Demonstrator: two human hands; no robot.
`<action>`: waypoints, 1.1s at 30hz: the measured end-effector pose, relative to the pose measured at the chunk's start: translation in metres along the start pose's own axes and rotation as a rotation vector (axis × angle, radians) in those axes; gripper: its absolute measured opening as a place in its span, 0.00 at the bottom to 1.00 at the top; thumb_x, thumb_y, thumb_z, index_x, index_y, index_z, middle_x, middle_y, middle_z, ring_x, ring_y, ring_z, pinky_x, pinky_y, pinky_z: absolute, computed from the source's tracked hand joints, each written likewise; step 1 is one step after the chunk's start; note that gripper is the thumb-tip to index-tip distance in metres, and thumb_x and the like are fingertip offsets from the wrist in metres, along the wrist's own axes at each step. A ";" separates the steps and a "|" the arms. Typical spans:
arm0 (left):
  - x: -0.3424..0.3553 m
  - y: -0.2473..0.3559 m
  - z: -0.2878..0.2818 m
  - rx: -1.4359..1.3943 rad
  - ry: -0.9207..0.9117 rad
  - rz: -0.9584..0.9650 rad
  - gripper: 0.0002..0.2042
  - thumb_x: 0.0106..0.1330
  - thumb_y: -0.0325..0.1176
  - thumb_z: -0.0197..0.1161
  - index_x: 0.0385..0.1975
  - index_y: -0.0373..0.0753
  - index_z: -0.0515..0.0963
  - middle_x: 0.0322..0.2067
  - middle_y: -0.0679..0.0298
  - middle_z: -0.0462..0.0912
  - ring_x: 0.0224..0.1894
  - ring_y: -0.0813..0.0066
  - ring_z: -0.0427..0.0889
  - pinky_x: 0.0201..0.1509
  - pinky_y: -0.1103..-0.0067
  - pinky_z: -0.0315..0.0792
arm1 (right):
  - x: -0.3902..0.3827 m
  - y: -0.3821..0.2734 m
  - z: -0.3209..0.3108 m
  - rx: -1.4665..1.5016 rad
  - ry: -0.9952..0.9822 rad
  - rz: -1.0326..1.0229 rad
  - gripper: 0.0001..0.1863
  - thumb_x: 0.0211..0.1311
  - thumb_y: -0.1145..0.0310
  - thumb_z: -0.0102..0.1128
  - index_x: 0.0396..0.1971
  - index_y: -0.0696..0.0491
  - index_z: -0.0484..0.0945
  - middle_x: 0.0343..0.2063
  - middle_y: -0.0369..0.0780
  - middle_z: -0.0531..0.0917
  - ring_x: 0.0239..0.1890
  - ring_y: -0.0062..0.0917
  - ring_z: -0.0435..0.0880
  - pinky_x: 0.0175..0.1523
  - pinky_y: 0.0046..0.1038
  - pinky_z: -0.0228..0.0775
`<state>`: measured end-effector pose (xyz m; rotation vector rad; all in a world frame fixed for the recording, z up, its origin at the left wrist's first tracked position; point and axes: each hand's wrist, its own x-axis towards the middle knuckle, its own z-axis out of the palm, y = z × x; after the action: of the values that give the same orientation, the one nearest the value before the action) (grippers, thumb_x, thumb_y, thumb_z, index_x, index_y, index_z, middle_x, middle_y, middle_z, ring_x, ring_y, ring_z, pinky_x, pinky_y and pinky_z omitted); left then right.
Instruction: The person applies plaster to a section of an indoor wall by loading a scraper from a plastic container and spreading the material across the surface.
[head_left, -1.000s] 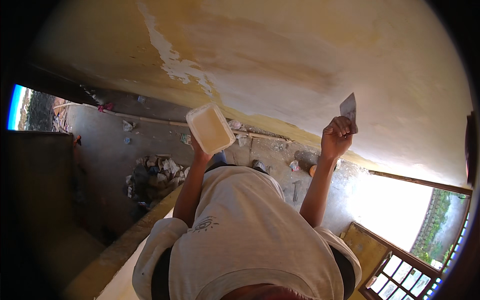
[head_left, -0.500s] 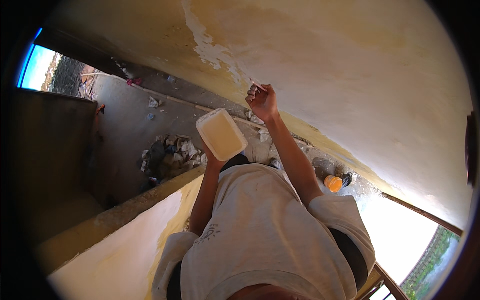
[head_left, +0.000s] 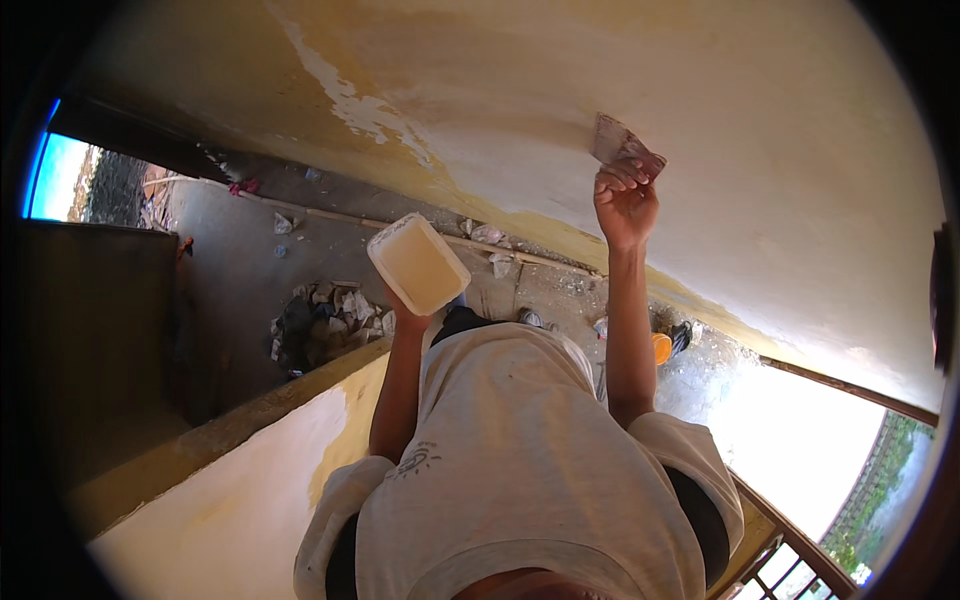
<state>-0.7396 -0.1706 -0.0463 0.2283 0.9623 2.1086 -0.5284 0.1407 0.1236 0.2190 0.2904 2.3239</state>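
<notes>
My left hand (head_left: pixel 406 310) is wrapped round the lower side of a pale rectangular plastic tub (head_left: pixel 422 264), its open top facing up. A smooth cream layer or bare bottom shows inside; I cannot tell which. My right hand (head_left: pixel 628 208) grips a flat, worn scraper blade (head_left: pixel 625 142) smeared with whitish and brownish residue. The blade lies against or very close to the wall (head_left: pixel 730 190), where a whitish coat covers much of the yellow surface. Left of the blade, a jagged pale patch (head_left: pixel 355 105) stands out on the yellow wall.
A long pole (head_left: pixel 330 212) lies along the wall's foot. Rubbish (head_left: pixel 325 325) is heaped behind a low half-painted wall (head_left: pixel 250 470) on the left. An orange bucket (head_left: pixel 662 348) stands partly hidden by my right arm, beside a black bag (head_left: pixel 682 337).
My right hand has swept right along the wall, and the scraper has turned from edge-on to show its broad face. The tub in my left hand has shifted slightly left.
</notes>
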 end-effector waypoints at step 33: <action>0.023 0.030 -0.001 0.258 -0.083 0.213 0.27 0.75 0.52 0.44 0.67 0.42 0.60 0.60 0.59 0.70 0.60 0.65 0.74 0.59 0.65 0.75 | -0.046 0.078 -0.080 -1.858 0.282 -0.077 0.11 0.57 0.73 0.64 0.36 0.64 0.75 0.28 0.43 0.84 0.32 0.19 0.82 0.37 0.22 0.72</action>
<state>-0.7730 -0.1658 -0.0296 0.5671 1.2039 2.1415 -0.5694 0.0426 0.0648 -0.9771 -1.6128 1.6531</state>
